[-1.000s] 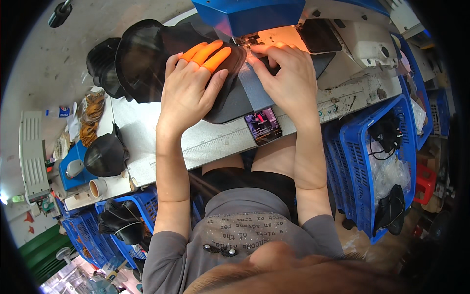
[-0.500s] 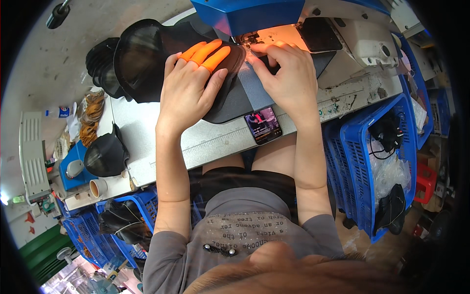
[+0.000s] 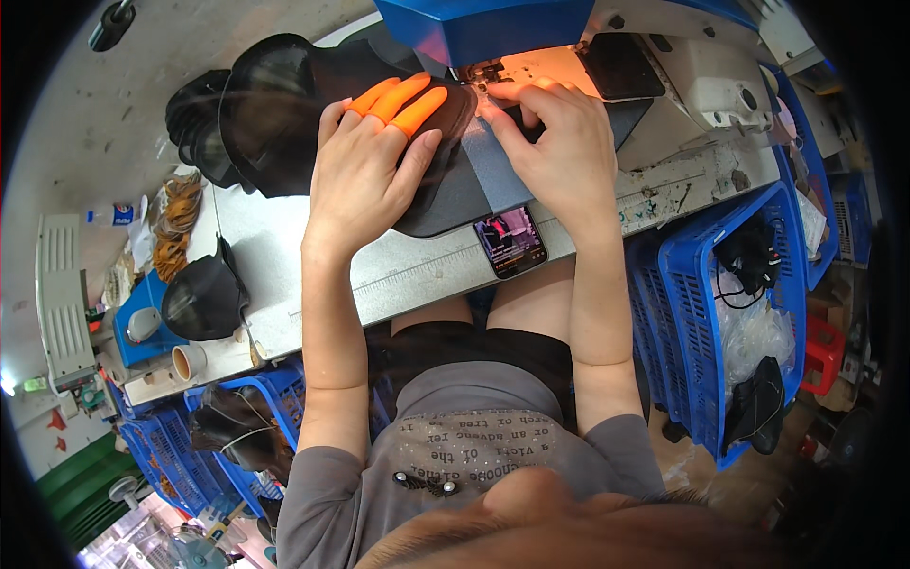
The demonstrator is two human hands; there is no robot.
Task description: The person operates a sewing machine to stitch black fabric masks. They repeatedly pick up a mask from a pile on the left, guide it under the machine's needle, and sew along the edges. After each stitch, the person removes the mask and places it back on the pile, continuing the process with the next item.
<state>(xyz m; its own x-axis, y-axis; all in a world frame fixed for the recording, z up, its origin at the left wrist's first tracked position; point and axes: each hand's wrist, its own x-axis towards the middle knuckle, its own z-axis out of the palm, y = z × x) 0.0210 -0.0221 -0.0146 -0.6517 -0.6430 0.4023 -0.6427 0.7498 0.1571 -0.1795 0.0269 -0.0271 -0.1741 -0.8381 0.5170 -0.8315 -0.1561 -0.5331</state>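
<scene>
Orange finger cots (image 3: 414, 106) cover several fingers of my left hand (image 3: 365, 180). It lies with its fingers stretched over a black, layered sheet piece (image 3: 431, 211), pressing it to the machine bed. My right hand (image 3: 569, 156) is beside the lit presser foot (image 3: 482, 72) of a blue and white sewing machine (image 3: 483, 27). Its thumb and forefinger are pinched close together at the piece's edge. What is between those fingertips is too small to make out. A grey-blue strip (image 3: 493, 171) runs between my hands toward the table edge.
Stacked black moulded pieces (image 3: 270, 114) lie left of my hand, and a black cup-shaped piece (image 3: 204, 294) is nearer. At the front edge rests a phone (image 3: 512, 243) with a lit screen. Blue crates (image 3: 678, 275) stand at right; a paper cup (image 3: 190, 361) is at far left.
Both hands hold almost the same places, with only a very slight shift. The picture on the phone screen differs.
</scene>
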